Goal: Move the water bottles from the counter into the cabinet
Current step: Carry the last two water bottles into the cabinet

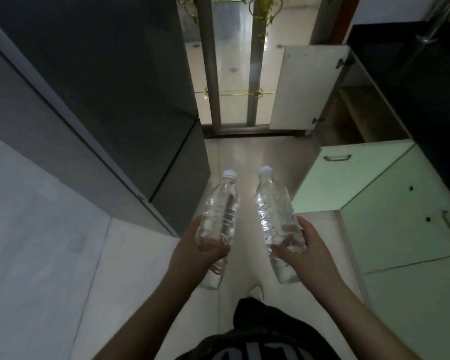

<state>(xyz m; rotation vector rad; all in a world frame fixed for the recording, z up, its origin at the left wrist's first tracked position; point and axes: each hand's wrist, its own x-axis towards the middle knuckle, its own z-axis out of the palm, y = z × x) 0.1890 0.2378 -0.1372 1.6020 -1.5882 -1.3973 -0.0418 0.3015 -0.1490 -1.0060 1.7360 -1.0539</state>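
Head view shows two clear water bottles carried above the floor (pixel 244 152), caps pointing forward. One bottle (pixel 220 211), the left bottle, is gripped low on its body by the left hand (pixel 200 252); the right bottle (pixel 274 219) is held the same way by the right hand (pixel 305 252), fingers curled round it. Ahead on the right an open cabinet (pixel 353 110) stands with its door (pixel 304 87) swung out, below the dark table (pixel 426 81). Both grips sit near the base, so a smooth wet-looking bottle could slip or tip forward. Swinging toward the opening, a bottle might knock the door edge.
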